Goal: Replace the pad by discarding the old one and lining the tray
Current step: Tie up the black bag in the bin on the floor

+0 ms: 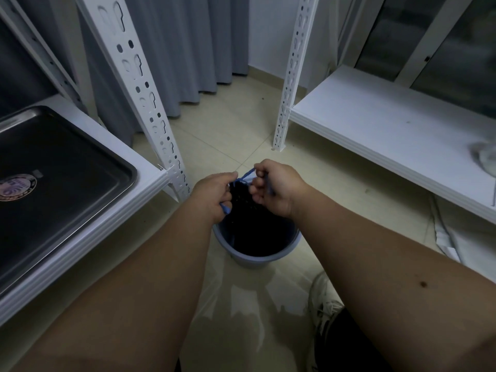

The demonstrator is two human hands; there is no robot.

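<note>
A grey-blue bin (268, 257) stands on the floor with a black bag (252, 229) in it. The bag's gathered top rises between my hands, with blue drawstrings (248, 174) running out of it. My left hand (212, 193) grips one blue string, whose end hangs below the fist. My right hand (276, 187) pinches the other string above the bin. A steel tray (80, 200) lies on the white shelf at left, bare inside except for a round sticker (17, 186). No pad is visible.
White slotted shelf posts (150, 103) (291, 76) stand either side of the tiled floor. A second white shelf (389, 132) is at right with a pale object (485, 157) at its edge. A white shoe (322, 310) is beside the bin. Grey curtains hang behind.
</note>
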